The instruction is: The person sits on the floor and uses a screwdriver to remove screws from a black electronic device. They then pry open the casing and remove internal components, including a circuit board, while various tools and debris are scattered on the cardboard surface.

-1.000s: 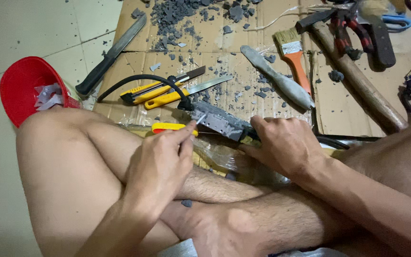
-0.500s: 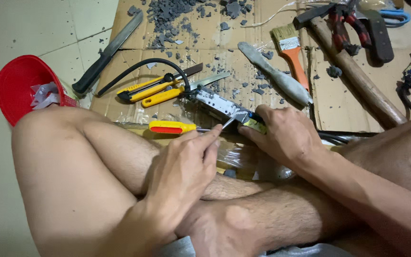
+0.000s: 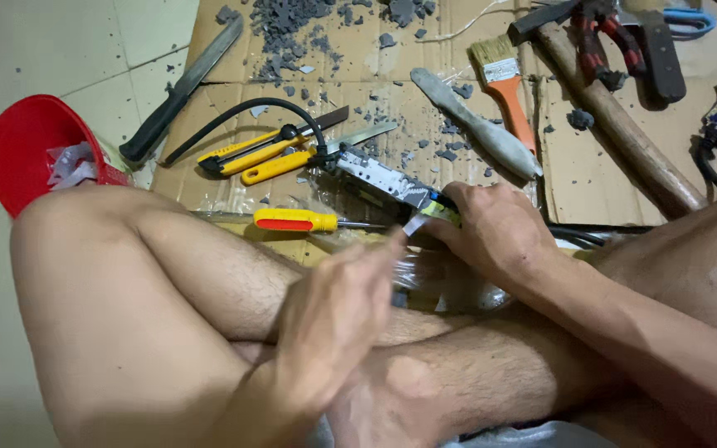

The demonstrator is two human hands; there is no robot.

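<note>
**Tape/film getting peeled off a small circuit board, floor setup**

The long narrow circuit board (image 3: pixel 387 181) is pinned at its near end under the right hand (image 3: pixel 491 232), which is clenched down on it, fingers curled over the edge. The far end sticks out toward the upper left and rests on the cardboard sheet (image 3: pixel 425 108) on the floor, with a black cable (image 3: pixel 251 112) looped off that end. The board looks silvery-grey with rows of tiny parts on top, plus a bit of yellow-green showing right by the fingers. A small pale tab (image 3: pixel 415 224), probably tape or film, is lifted at the near end.

The left hand (image 3: pixel 334 323) is blurred mid-motion just in front of the board, so what exactly is pinched can't be told; the fingertips seem to be at that tab. For a pull like this, the board is best kept flat and pressed near the peel point, and the strip drawn low and slow so nothing gets bent.

Crinkled clear plastic (image 3: pixel 450 278) is bunched under the right hand, over the crossed legs.

Just beside the board: a yellow-and-red screwdriver (image 3: pixel 296 220), a yellow utility knife (image 3: pixel 242 149) and a second yellow-handled tool. Further out, a grey-handled tool (image 3: pixel 479 124), an orange paintbrush (image 3: pixel 508 79), a wooden-handled hammer (image 3: pixel 616 124), a black-handled knife (image 3: pixel 180 91), grey rubble (image 3: pixel 300 25) and a red bowl (image 3: pixel 31 149) on the tiles.
</note>
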